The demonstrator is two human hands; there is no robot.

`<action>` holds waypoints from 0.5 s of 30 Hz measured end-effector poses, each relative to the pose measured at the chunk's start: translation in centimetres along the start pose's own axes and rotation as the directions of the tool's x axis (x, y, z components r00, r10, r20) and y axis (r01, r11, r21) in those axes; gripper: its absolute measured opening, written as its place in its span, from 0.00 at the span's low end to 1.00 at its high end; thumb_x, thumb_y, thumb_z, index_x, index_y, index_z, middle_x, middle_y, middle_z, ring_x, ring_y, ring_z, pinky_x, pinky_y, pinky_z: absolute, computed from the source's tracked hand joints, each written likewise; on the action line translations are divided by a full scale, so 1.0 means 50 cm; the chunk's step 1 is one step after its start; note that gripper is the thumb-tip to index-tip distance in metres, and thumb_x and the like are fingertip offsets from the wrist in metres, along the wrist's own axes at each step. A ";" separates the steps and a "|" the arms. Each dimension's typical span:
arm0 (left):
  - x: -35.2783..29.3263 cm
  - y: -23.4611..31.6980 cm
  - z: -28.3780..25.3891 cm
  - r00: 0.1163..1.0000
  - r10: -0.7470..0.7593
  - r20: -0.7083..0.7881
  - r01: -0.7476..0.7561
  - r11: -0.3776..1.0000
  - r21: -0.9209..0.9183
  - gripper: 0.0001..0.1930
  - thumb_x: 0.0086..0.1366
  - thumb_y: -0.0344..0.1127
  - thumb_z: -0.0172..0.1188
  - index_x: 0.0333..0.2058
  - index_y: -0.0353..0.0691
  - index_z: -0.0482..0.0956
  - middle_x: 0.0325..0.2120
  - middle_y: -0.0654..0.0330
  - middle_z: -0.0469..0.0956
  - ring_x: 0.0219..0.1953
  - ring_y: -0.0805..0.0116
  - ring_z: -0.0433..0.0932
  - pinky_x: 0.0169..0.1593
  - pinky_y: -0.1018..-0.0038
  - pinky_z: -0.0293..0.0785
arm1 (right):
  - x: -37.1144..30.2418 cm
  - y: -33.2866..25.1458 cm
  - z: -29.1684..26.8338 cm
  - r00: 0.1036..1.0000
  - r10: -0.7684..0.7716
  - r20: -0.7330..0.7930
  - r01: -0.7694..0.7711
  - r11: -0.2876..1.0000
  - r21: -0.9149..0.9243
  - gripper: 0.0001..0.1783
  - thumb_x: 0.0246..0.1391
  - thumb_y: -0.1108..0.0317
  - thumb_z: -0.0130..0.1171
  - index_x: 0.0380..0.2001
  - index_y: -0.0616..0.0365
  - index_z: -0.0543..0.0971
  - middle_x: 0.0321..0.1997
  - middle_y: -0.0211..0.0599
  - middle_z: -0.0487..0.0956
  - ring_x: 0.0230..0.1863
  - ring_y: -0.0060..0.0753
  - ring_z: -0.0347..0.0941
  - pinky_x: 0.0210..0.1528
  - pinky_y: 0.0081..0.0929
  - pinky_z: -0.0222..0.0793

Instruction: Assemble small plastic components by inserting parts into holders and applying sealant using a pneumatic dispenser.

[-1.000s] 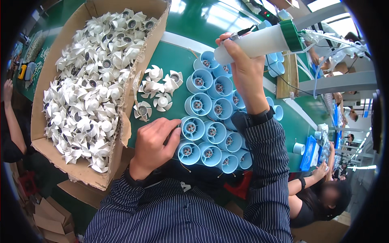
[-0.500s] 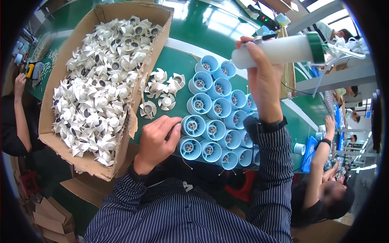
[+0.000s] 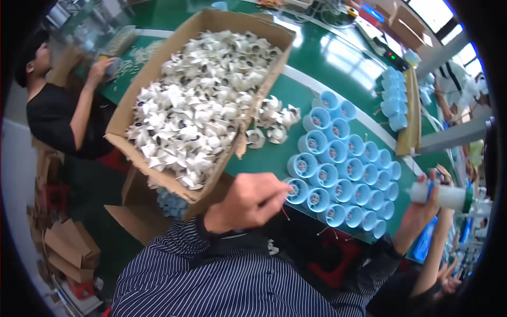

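Note:
My left hand (image 3: 248, 202) is closed, thumb against curled fingers, at the near left corner of a group of light blue round fan housings (image 3: 327, 174). Whether anything small is pinched there cannot be seen. Small motor parts show at the bottom of the housings, which stand with their openings up. Off to the right, my right hand (image 3: 418, 215) grips a white cylindrical bottle (image 3: 441, 196) with a dark green cap. Several loose white fan impellers (image 3: 277, 133) lie between the housings and a cardboard box (image 3: 120, 141) heaped with more impellers.
Stacked blue housings (image 3: 395, 98) stand at the far right by a metal post. A co-worker in black (image 3: 63, 113) sits at the left; another co-worker's forearm (image 3: 437, 253) is close to my right hand. Open cartons (image 3: 68, 248) are on the floor at left.
My right hand has carried the bottle down and to the right, from above the housings to beyond their right side. My left hand remains closed near the front left housings. The whole view has shifted.

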State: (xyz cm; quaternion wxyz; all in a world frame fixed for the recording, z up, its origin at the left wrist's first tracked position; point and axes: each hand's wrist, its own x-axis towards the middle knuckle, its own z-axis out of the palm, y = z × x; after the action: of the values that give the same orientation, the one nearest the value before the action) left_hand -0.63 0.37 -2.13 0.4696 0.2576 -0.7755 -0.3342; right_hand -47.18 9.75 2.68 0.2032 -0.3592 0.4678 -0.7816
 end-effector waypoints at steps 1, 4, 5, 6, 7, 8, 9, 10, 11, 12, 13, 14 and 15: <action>-0.001 0.021 -0.011 0.997 0.065 0.042 -0.065 0.998 -0.013 0.09 0.65 0.24 0.66 0.42 0.32 0.88 0.27 0.56 0.84 0.25 0.62 0.82 0.30 0.68 0.78 | -0.004 0.001 -0.024 0.996 -0.012 -0.089 0.006 0.998 -0.067 0.26 0.72 0.69 0.64 0.68 0.61 0.71 0.62 0.48 0.79 0.58 0.42 0.79 0.66 0.41 0.76; 0.015 0.089 -0.080 0.985 0.115 0.128 -0.125 0.989 0.073 0.10 0.63 0.25 0.67 0.43 0.31 0.88 0.29 0.55 0.85 0.26 0.60 0.83 0.31 0.67 0.80 | -0.025 -0.002 -0.075 0.976 -0.121 -0.182 0.083 0.975 -0.206 0.27 0.73 0.67 0.63 0.70 0.62 0.70 0.64 0.50 0.78 0.59 0.40 0.78 0.68 0.40 0.74; 0.023 0.113 -0.105 0.975 0.138 0.175 -0.156 0.983 0.095 0.11 0.62 0.25 0.68 0.44 0.31 0.88 0.30 0.54 0.85 0.26 0.59 0.84 0.32 0.67 0.81 | -0.031 -0.026 -0.055 0.976 -0.116 -0.183 0.080 0.978 -0.193 0.27 0.73 0.67 0.63 0.70 0.62 0.70 0.64 0.50 0.78 0.59 0.40 0.78 0.68 0.40 0.74; 0.030 0.129 -0.129 0.976 0.126 0.177 -0.149 0.982 0.120 0.11 0.62 0.25 0.68 0.44 0.31 0.88 0.30 0.54 0.85 0.26 0.59 0.84 0.32 0.67 0.81 | -0.049 -0.055 -0.006 0.970 -0.110 -0.216 0.013 0.914 -0.406 0.25 0.74 0.66 0.62 0.68 0.64 0.72 0.65 0.50 0.78 0.60 0.40 0.77 0.68 0.39 0.72; 0.047 0.136 -0.159 0.969 0.084 0.233 -0.137 0.965 0.223 0.13 0.62 0.28 0.70 0.45 0.32 0.87 0.32 0.53 0.85 0.29 0.56 0.85 0.35 0.64 0.83 | -0.072 -0.091 0.039 0.963 -0.113 -0.245 -0.059 0.799 -0.598 0.23 0.75 0.64 0.61 0.66 0.65 0.73 0.65 0.51 0.77 0.62 0.40 0.77 0.69 0.38 0.71; 0.062 0.136 -0.190 0.958 0.041 0.285 -0.134 0.940 0.313 0.15 0.62 0.30 0.71 0.47 0.33 0.87 0.33 0.52 0.85 0.32 0.53 0.87 0.38 0.61 0.85 | -0.098 -0.142 0.090 0.954 -0.130 -0.271 -0.130 0.635 -0.761 0.22 0.76 0.63 0.59 0.64 0.67 0.75 0.65 0.51 0.77 0.63 0.40 0.76 0.70 0.37 0.70; 0.075 0.127 -0.218 0.965 0.006 0.261 -0.108 0.919 0.380 0.16 0.62 0.31 0.71 0.48 0.34 0.86 0.34 0.53 0.85 0.33 0.51 0.87 0.39 0.61 0.85 | -0.116 -0.179 0.125 0.945 -0.150 -0.289 -0.200 0.435 -0.878 0.22 0.77 0.62 0.58 0.62 0.68 0.77 0.65 0.52 0.77 0.64 0.40 0.75 0.71 0.37 0.69; 0.088 0.113 -0.246 0.971 -0.027 0.236 -0.083 0.892 0.444 0.16 0.63 0.32 0.71 0.49 0.34 0.86 0.35 0.53 0.86 0.34 0.50 0.87 0.40 0.61 0.85 | -0.125 -0.191 0.134 0.938 -0.174 -0.301 -0.263 0.211 -0.942 0.22 0.78 0.60 0.57 0.60 0.70 0.79 0.66 0.53 0.77 0.65 0.39 0.75 0.72 0.36 0.68; 0.095 0.099 -0.277 0.966 -0.142 0.214 0.017 0.867 0.498 0.19 0.64 0.34 0.70 0.52 0.34 0.84 0.40 0.51 0.85 0.39 0.47 0.87 0.44 0.59 0.85 | -0.128 -0.183 0.120 0.938 -0.166 -0.304 -0.266 0.219 -0.939 0.22 0.78 0.60 0.57 0.60 0.70 0.79 0.66 0.53 0.77 0.65 0.39 0.75 0.72 0.36 0.68; 0.099 0.084 -0.305 0.949 -0.254 0.185 0.115 0.828 0.549 0.21 0.66 0.36 0.69 0.55 0.35 0.83 0.45 0.48 0.85 0.45 0.44 0.86 0.49 0.58 0.84 | -0.132 -0.169 0.096 0.932 -0.201 -0.300 -0.243 0.265 -0.933 0.22 0.78 0.60 0.55 0.59 0.70 0.80 0.67 0.53 0.77 0.67 0.40 0.74 0.72 0.36 0.68; 0.104 0.062 -0.329 0.949 -0.252 0.189 0.110 0.827 0.552 0.21 0.66 0.36 0.69 0.55 0.35 0.83 0.45 0.48 0.85 0.45 0.44 0.86 0.49 0.58 0.84 | -0.137 -0.152 0.067 0.923 -0.245 -0.298 -0.218 0.305 -0.927 0.22 0.79 0.59 0.54 0.58 0.70 0.81 0.68 0.53 0.76 0.68 0.40 0.73 0.72 0.36 0.67; 0.110 0.044 -0.351 0.925 -0.313 0.216 0.110 0.763 0.637 0.25 0.68 0.38 0.69 0.60 0.36 0.80 0.53 0.47 0.80 0.52 0.45 0.83 0.57 0.58 0.80 | -0.142 -0.137 0.034 0.911 -0.285 -0.299 -0.193 0.346 -0.918 0.22 0.79 0.59 0.52 0.57 0.70 0.82 0.69 0.53 0.75 0.69 0.40 0.72 0.72 0.35 0.67; 0.113 0.026 -0.369 0.898 -0.374 0.233 0.104 0.693 0.714 0.29 0.69 0.40 0.69 0.65 0.37 0.77 0.61 0.45 0.76 0.59 0.46 0.79 0.64 0.59 0.75 | -0.143 -0.116 -0.020 0.910 -0.284 -0.303 -0.195 0.350 -0.916 0.22 0.79 0.59 0.52 0.57 0.70 0.82 0.69 0.53 0.75 0.69 0.40 0.72 0.72 0.35 0.67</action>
State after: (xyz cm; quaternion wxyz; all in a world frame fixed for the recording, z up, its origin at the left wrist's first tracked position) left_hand 13.45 -7.94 8.20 0.1418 0.4469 -0.8744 -0.1247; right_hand -43.14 17.78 4.80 -0.1634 -0.2495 0.8492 -0.4358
